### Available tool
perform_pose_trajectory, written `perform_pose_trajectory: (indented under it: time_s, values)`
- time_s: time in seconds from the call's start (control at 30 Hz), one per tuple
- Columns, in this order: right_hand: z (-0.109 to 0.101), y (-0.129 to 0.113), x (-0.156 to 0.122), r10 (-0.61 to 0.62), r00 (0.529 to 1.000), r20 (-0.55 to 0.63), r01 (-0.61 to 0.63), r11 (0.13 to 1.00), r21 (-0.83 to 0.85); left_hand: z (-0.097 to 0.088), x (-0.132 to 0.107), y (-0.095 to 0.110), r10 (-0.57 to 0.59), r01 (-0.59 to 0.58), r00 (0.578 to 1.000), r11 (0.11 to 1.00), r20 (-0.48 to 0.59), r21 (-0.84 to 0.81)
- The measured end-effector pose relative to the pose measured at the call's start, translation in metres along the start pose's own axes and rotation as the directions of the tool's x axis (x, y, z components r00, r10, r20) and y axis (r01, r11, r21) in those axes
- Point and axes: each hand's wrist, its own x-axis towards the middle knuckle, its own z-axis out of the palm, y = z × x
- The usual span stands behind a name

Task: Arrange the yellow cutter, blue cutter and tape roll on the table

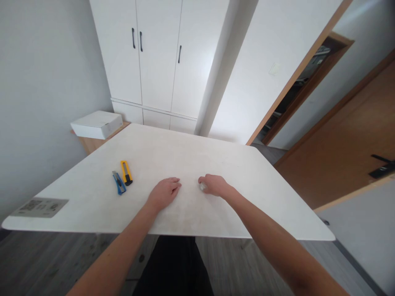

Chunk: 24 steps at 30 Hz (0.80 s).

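Observation:
My left hand (165, 192) lies on the white table (185, 156), palm down, with its fingers stretched out and nothing visible in it. To its right, my right hand (215, 185) is closed around a small whitish, partly see-through thing (203, 186). Most of that thing is hidden by the fingers, so I cannot tell its kind. On the left part of the table are two box cutters, a yellow one (126, 172) and a blue one (119, 183), side by side. Neither hand touches them.
A printed label (41, 207) is stuck at the table's left front corner. Beyond the left edge, a white box (97, 123) rests on a wooden stand. White cupboards (157, 61) are behind the table, and a brown door (345, 144) is at right.

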Motion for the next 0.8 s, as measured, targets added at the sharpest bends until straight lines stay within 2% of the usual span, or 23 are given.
perform_pose_trajectory:
  time_s: [0.2,0.33,0.43,0.53,0.63,0.8]
  values:
    - [0.004,-0.002,0.007,-0.033,0.999,0.02,0.033,0.999,-0.007,-0.001,0.0,-0.001,-0.021,0.021,1.0,1.0,0.017,-0.003]
    - [-0.004,-0.004,0.009,-0.026,0.996,0.081,0.025,1.0,0.012,-0.002,-0.001,-0.001,-0.019,0.019,1.0,1.0,0.016,0.006]
    - [-0.014,0.006,-0.001,0.076,0.987,0.138,-0.086,0.994,0.07,-0.002,-0.002,-0.001,-0.02,0.02,1.0,1.0,0.017,0.002]
    - [-0.015,0.028,-0.024,0.235,0.951,0.2,-0.26,0.959,0.109,-0.003,-0.002,0.0,-0.023,0.023,0.999,1.0,0.023,0.013]
    - [-0.001,0.052,-0.05,0.351,0.901,0.254,-0.387,0.915,0.109,-0.005,-0.001,0.002,-0.02,0.019,0.999,0.999,0.038,0.037]
    - [0.033,0.073,-0.074,0.371,0.915,0.161,-0.4,0.888,0.228,-0.006,-0.001,0.002,-0.012,0.009,0.999,0.998,0.047,0.057]
